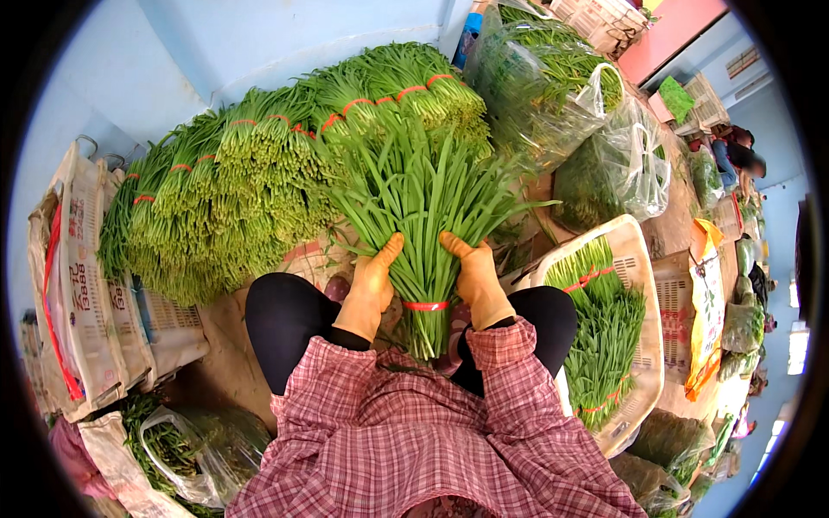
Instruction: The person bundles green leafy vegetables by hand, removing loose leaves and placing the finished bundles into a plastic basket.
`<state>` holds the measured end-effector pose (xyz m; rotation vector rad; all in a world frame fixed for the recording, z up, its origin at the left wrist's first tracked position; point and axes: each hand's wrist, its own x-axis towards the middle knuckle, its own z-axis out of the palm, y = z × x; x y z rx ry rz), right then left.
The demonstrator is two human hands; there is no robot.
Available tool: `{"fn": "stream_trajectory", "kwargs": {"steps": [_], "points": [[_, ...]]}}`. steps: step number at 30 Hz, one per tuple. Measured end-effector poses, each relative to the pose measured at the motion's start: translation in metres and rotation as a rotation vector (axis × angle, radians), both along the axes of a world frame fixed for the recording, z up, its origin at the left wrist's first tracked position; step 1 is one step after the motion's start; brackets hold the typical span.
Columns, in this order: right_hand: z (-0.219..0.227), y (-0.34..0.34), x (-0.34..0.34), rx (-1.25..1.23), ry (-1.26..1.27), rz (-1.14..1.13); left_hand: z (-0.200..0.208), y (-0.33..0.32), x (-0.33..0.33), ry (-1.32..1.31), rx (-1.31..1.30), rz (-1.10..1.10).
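Observation:
I hold a bundle of long green leafy stalks (420, 207) upright between my knees, tied near its base with a red band (425, 305). My left hand (373, 285), in an orange glove, grips the bundle's left side. On the right side sits my right hand (474, 278), also gloved in orange. Both hands close around the stalks just above the band. My sleeves are pink plaid.
A stack of similar banded green bundles (259, 181) lies ahead against a blue wall. A white plastic crate (643, 285) with more bundles sits at my right. Clear bags of greens (553, 86) stand behind it. Printed sacks (82, 276) lean at left.

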<state>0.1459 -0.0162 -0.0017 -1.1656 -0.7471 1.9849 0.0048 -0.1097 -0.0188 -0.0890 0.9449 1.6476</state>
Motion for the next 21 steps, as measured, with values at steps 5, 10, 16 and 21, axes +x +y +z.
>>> {"fn": "stream_trajectory", "kwargs": {"steps": [5,10,16,21], "points": [[-0.005,-0.006,0.002,0.202,-0.042,0.132,-0.012,-0.001,0.000,0.207,0.038,-0.050],[0.024,-0.005,0.017,0.414,-0.343,0.185,-0.013,0.015,-0.009,0.133,-0.204,0.124],[0.078,-0.011,0.010,0.990,-0.927,0.472,0.054,0.020,0.004,-0.156,0.191,0.080],[0.163,0.022,0.086,1.200,-1.014,0.325,0.092,0.069,0.055,-0.163,0.536,-0.013]]}}
